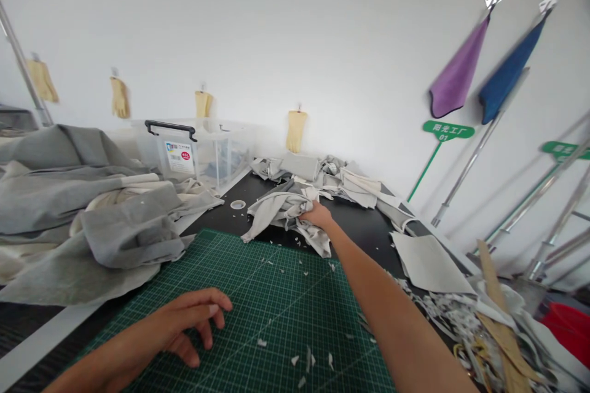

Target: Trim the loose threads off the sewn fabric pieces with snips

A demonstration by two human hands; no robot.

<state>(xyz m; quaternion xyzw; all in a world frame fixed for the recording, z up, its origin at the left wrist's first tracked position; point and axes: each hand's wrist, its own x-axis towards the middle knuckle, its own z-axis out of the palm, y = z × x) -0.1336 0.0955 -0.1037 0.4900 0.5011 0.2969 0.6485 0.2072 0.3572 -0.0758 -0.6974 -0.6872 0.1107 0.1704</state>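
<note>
Across black tabletop (366, 230), right hand (317, 215) clamped on crumpled grey cloth (279, 207), left hand (191, 322) loosely spread over gridded cutting mat (271, 301), clear plastic bin (205, 156) labelled "45L"

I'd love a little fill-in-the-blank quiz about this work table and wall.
1. The hand gripping crumpled grey cloth is the ____ one.
2. The other hand is over a ____ cutting mat.
3. Beside the blue hanging cloth is a ____ hanging one.
4. The clear plastic box has a ____ front handle.

Missing words: right; green; purple; black.
</note>
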